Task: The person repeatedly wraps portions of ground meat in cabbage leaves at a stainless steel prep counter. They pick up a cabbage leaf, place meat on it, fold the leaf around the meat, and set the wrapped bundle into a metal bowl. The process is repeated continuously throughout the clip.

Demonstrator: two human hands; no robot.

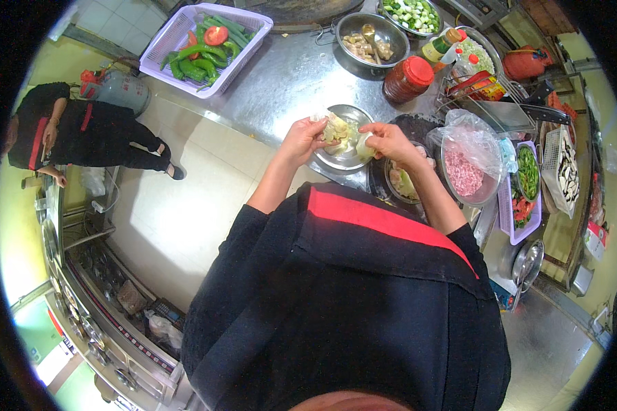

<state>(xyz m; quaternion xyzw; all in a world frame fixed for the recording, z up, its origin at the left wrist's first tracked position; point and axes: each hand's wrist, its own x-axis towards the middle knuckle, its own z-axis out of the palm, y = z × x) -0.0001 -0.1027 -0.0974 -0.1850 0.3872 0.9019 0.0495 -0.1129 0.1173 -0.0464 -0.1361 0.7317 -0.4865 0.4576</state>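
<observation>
My left hand (307, 137) pinches a piece of pale yellow-green leafy vegetable (334, 127), perhaps cabbage, over the left side of a round steel plate (339, 163). At the plate's right edge my right hand (388, 141) holds another pale green piece (365, 146) between its fingers. More pale leafy bits lie in the plate between the hands. Just under my right forearm, a steel bowl (402, 191) with pale green and pinkish pieces is partly hidden.
A purple basket (146, 64) holds green peppers and tomato. A steel bowl (349, 25) with a spoon, a red-lidded jar (409, 79), bottles, knives in a rack (545, 114) and minced meat (463, 172) under plastic surround the plate. A co-worker (82, 126) stands at the far left.
</observation>
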